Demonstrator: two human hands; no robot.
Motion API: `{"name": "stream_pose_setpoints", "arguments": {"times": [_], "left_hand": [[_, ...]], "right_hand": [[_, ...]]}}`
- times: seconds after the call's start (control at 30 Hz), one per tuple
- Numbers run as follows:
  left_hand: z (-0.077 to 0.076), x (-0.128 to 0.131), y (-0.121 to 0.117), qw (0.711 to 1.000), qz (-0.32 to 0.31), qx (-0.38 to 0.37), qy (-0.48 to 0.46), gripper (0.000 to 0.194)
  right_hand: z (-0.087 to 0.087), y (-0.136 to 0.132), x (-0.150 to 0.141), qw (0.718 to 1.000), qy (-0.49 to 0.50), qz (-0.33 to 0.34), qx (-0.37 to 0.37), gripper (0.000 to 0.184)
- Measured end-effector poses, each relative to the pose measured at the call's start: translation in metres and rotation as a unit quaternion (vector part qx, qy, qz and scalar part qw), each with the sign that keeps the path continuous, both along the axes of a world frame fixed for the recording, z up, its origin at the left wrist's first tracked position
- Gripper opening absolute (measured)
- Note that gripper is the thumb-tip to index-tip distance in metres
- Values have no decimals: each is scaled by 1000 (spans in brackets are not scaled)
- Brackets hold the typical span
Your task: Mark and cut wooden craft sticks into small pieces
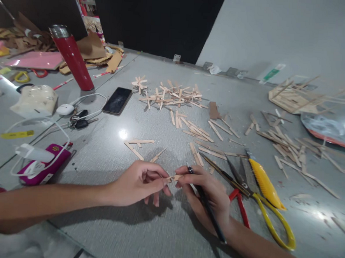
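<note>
Between the fingertips of both hands is a small piece of wooden stick [175,178], held just above the grey table. My left hand [150,184] pinches its left end, the other fingers curled below. My right hand [206,189] pinches the right end and also keeps a black pen-like tool [207,207] between thumb and fingers, its thin tip pointing up and away. Past my left hand lie two joined craft sticks [135,144] in a V shape and a pointed sliver [158,155]. What exactly the pinched piece looks like is partly hidden by my fingers.
Yellow-handled scissors [268,212], red-handled pliers [240,209] and a yellow cutter [265,183] lie right of my right hand. Piles of craft sticks [177,94] spread behind. A phone [117,100], red flask [73,58], purple power bank [49,166] and cables stand left.
</note>
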State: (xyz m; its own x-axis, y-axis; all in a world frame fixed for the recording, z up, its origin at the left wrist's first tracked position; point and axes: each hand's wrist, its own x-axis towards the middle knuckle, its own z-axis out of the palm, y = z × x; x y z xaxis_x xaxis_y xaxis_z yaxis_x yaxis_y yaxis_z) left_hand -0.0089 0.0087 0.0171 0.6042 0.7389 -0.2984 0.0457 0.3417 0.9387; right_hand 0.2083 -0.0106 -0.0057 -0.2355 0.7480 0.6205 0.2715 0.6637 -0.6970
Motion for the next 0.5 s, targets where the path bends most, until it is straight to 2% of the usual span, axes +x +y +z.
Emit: {"name": "stream_pose_setpoints", "arguments": {"times": [0.17,0.5], "left_hand": [[-4,-1,0,999,28,34,24,12],[-7,-1,-4,991,60,106,52,13]], "right_hand": [[1,-1,-2,1000,-19,8,8,30],[1,-4,-2,999,-38,25,20,28]]}}
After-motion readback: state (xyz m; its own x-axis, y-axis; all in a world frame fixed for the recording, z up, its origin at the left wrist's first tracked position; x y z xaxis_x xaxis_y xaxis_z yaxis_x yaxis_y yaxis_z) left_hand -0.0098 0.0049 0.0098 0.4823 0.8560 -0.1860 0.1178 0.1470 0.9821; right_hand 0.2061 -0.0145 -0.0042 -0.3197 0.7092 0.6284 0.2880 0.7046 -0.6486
